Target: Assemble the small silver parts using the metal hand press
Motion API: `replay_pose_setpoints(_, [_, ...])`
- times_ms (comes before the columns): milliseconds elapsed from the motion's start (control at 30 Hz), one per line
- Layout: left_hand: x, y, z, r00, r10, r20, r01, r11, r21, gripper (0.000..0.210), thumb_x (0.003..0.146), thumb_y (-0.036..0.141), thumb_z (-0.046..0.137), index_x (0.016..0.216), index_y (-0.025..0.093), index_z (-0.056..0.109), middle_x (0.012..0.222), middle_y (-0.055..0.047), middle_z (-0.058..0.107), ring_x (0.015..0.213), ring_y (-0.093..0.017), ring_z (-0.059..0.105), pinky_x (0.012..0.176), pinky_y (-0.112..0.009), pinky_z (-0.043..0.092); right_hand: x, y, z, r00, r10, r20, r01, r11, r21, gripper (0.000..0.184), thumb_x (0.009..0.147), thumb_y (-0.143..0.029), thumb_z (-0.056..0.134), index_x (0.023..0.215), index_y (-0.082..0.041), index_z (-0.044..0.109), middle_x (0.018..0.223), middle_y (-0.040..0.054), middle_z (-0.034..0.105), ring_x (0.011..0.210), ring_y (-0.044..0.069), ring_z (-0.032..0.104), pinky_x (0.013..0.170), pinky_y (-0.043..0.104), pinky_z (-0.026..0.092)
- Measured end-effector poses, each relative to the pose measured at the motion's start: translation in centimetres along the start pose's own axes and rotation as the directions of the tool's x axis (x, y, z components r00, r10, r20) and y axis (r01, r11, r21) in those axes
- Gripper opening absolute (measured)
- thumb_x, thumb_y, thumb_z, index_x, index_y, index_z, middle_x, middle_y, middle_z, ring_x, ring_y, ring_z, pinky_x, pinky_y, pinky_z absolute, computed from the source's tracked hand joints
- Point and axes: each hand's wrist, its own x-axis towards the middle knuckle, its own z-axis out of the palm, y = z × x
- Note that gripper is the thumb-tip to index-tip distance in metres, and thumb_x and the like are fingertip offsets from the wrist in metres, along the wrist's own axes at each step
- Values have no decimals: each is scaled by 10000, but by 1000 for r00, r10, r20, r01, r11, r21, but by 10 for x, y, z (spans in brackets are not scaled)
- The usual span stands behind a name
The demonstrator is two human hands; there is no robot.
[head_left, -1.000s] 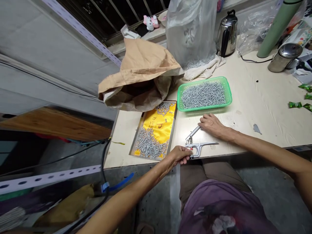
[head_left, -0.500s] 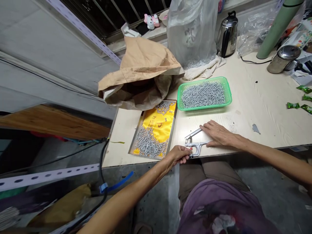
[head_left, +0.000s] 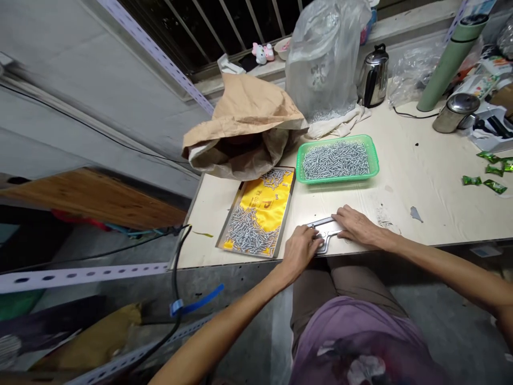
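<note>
Metal hand pliers (head_left: 329, 233) lie near the table's front edge, their handles pointing right. My right hand (head_left: 356, 227) is closed round the handle ends. Over the head of the pliers, my left hand (head_left: 300, 247) has its fingers curled, covering the jaws; any small part between them is hidden. To the left is a shallow tray (head_left: 285, 219) with yellow cloth and many small silvery metal pieces (head_left: 250, 232). Beyond my hands stands a green plastic basket (head_left: 337, 181) filled with similar metal pieces (head_left: 336, 159).
A brown paper bag (head_left: 256, 115) gapes behind the tray. Farther back are a clear plastic bag (head_left: 324, 64), a white cloth (head_left: 339, 123), and a steel kettle (head_left: 373, 77). A green flask (head_left: 451, 67), a steel cup (head_left: 456, 112) and green-wrapped sweets (head_left: 495, 186) are on the right.
My left hand has moved from the lower side of the pliers' head up onto its top. The plier handles look closer together. The camera view has shifted slightly.
</note>
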Motion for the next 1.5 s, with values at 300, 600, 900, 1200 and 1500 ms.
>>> replay_pose_setpoints(300, [47,10,18,949,248,196,-292,925,242,628,788,357,677,1317,146,415,1233,-133,533,1080,-274,497,887,-403,445,-5,1,5,999,31,-12,-31,998,-50,573,718,-300,780,1189,-112,515,1040,119,567,972,265,495,815,372,447])
replay_pose_setpoints(600, [55,16,8,920,281,273,-349,905,245,392,797,376,671,1123,181,573,1059,-89,564,1033,-263,499,831,-371,442,-5,-18,-6,977,195,87,-175,964,-201,262,798,-303,721,966,-130,618,970,121,593,942,258,535,777,344,437])
replay_pose_setpoints(900, [52,18,11,929,255,269,-314,927,204,174,879,319,577,950,172,635,947,-80,595,1013,-258,507,797,-356,432,1,-10,2,978,99,184,-63,979,-192,132,929,-226,533,938,-139,632,863,84,618,845,212,561,714,311,397])
replay_pose_setpoints(1200, [38,-14,7,980,198,-16,-198,980,5,565,770,387,698,1275,200,528,1232,-103,543,1129,-251,502,952,-379,422,-20,8,16,987,22,-159,-36,996,-86,636,828,-494,621,1333,-152,444,1234,186,529,1151,330,474,903,463,425])
replay_pose_setpoints(1500, [6,-22,-12,900,-411,148,414,910,14,273,735,424,678,635,173,642,658,-29,621,687,-167,572,598,-235,355,-30,-21,39,980,50,-194,-57,998,-27,280,891,-228,554,1164,-174,578,1013,109,589,949,255,495,798,363,430])
